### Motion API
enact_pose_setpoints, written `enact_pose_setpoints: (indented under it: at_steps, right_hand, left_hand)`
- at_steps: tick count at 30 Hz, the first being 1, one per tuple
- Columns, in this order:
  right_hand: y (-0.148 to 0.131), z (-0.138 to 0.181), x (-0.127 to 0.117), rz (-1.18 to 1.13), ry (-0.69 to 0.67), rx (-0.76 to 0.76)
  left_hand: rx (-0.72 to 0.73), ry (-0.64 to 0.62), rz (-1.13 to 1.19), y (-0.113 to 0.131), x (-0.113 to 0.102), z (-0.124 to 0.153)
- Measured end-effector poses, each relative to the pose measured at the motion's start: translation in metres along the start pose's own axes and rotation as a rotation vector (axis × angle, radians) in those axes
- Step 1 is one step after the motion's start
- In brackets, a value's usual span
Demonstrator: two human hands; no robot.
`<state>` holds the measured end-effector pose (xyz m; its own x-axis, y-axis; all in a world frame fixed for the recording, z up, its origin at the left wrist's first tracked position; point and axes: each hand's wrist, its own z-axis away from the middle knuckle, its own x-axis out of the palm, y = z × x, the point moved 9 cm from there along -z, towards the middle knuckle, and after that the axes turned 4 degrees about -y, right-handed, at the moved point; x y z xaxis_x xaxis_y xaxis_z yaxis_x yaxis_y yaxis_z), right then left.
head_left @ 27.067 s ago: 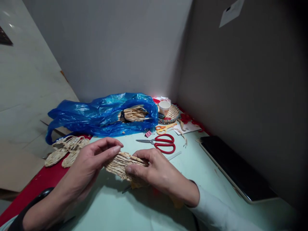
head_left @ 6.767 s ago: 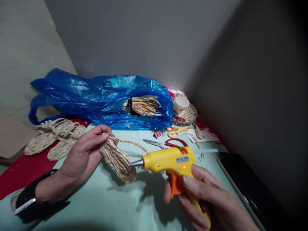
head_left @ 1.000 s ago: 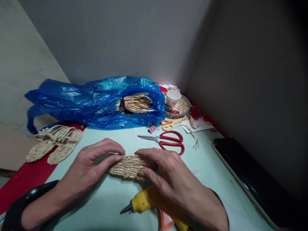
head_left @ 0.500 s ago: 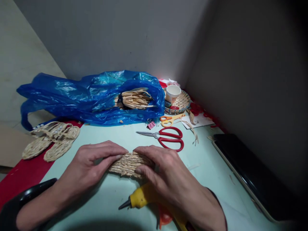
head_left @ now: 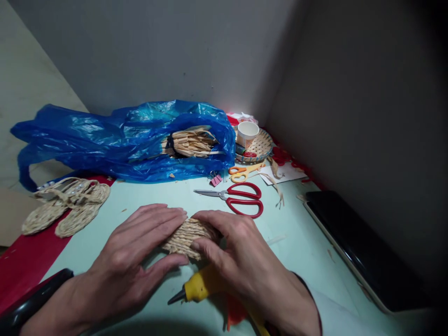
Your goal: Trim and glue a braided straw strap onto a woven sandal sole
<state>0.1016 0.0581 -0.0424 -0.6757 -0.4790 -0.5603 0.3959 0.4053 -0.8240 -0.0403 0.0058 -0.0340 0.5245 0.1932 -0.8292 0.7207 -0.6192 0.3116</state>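
The right hand [head_left: 241, 252] pinches the woven piece [head_left: 181, 239], at twelve o'clock from the glue gun [head_left: 199, 285]; the left hand [head_left: 135, 254] flanks it, thumb wide. Shaping seems in hand; the next move calls for even pressure.

This looks like a handicraft workspace, a pale green tabletop [head_left: 297, 233] set into the corner of two plain grey walls [head_left: 168, 51]; whether it belongs to a home or a workshop cannot be told. Craft tools mark it out: steel scissors with red looped handles [head_left: 223, 194], scissors with yellow-and-orange handles [head_left: 241, 174] and a yellow glue gun with a dark nozzle [head_left: 200, 286]. So do the materials: a tied bundle of straw-coloured dried strips [head_left: 192, 142] inside a crinkled blue plastic bag [head_left: 122, 135], a ribbed piece of straw-coloured braid [head_left: 184, 239] and a pair of woven straw-coloured sandals [head_left: 82, 217].
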Motion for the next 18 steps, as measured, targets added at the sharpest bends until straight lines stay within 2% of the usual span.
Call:
enact_pose_setpoints:
  at_steps: [3, 9, 18]
  right_hand:
    - [0.001, -0.001, -0.001, -0.008, 0.009, 0.009]
    - [0.005, -0.004, 0.001, 0.005, -0.012, 0.019]
    - [-0.001, -0.002, -0.002, 0.036, -0.015, -0.045]
  left_hand:
    - [0.026, -0.054, -0.049, -0.003, 0.006, 0.003]
    - [0.185, -0.054, -0.259, 0.009, 0.008, -0.001]
    - [0.196, -0.088, -0.318, 0.009, 0.011, -0.004]
